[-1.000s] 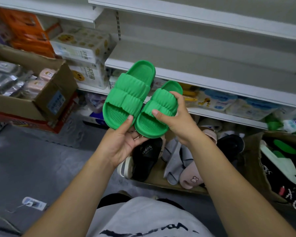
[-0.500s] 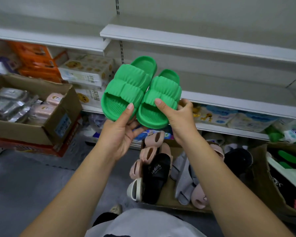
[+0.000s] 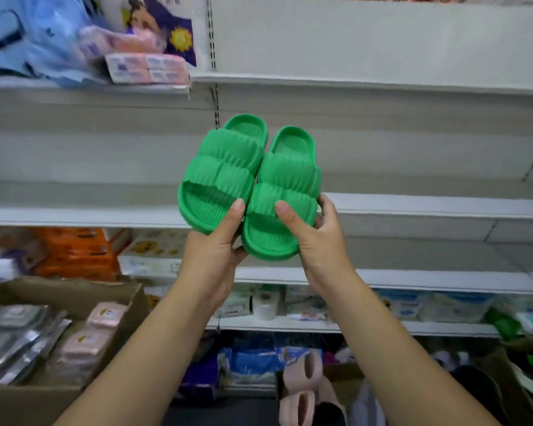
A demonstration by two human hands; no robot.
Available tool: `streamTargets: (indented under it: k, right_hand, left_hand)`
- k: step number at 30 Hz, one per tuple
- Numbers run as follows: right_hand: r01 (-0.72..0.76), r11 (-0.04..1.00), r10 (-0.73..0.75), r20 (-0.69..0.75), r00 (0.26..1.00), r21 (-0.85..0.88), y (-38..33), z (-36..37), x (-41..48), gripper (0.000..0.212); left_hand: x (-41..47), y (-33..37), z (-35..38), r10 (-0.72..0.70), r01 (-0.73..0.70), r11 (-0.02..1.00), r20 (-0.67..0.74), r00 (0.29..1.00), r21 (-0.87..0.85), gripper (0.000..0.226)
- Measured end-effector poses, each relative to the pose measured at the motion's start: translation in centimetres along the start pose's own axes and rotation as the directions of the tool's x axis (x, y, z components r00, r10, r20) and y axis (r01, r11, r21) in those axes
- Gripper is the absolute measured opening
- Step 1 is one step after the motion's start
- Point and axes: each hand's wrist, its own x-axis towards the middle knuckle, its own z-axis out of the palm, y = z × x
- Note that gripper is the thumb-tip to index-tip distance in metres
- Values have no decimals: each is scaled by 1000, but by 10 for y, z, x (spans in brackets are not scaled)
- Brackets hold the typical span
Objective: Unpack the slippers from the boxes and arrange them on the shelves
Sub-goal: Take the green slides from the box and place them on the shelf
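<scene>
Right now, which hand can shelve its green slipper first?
Probably right: the right hand, gripping the right slipper, is level with the shelf edge; the left hand, gripping the left slipper, sits lower.

— What sat at the upper left?
— A blurred blue package (image 3: pixel 28 35), with pink-and-white packs (image 3: pixel 146 69) just beside it.
— And lower down?
— Orange packs (image 3: pixel 74 253) at left centre. Below them, a cardboard carton (image 3: pixel 59 290) held silver packets (image 3: pixel 13 333) and pink packets (image 3: pixel 105 315).
— Anything in the middle?
— A white roll (image 3: pixel 263 305) below centre, with blue bags (image 3: pixel 250 364) under it.
</scene>
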Motion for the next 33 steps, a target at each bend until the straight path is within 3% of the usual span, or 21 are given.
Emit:
streamTargets:
  k: [3, 8, 13, 17, 21, 23, 25, 27, 30, 33]
  right_hand:
    - [76, 997, -76, 4, 997, -8, -31, 15, 28, 91]
    - [124, 991, -123, 32, 992, -53, -82, 31, 80, 91]
    - [78, 996, -75, 54, 996, -48, -114, 45, 135, 96]
    - [6, 995, 3, 92, 996, -99, -129, 49, 168, 49]
    - [42, 989, -32, 66, 997, -144, -139, 52, 195, 57]
    - [85, 983, -70, 98, 993, -160, -143, 51, 203, 57]
    - [154, 960, -118, 161, 980, -235, -143, 46, 206, 43]
    - [210, 920, -151, 195, 969, -330, -138, 42, 211, 49]
    - [273, 865, -193, 224, 955, -421, -129, 42, 221, 73]
    - [287, 841, -210, 212, 954, -459, -130, 40, 228, 76]
  left_hand:
    - [26, 28, 22, 42, -42, 999, 7, 999, 22, 38]
    - [69, 61, 64, 94, -94, 996, 13, 995, 2, 25]
    - [121, 80, 94, 78, -80, 996, -56, 995, -40, 34]
    - [163, 86, 110, -42, 35, 998, -114, 993, -61, 35]
    - [193, 90, 117, -97, 92, 994, -101, 990, -56, 44]
    - [205, 90, 118, -47, 54, 998, -149, 988, 40, 57]
    - [215, 87, 114, 85, -5, 963, -286, 954, 270, 94]
    - [217, 87, 110, 262, -57, 870, -362, 894, 489, 124]
    - [216, 86, 102, 424, -186, 759, -256, 869, 624, 132]
    - [220, 85, 88, 467, -298, 662, -68, 882, 687, 113]
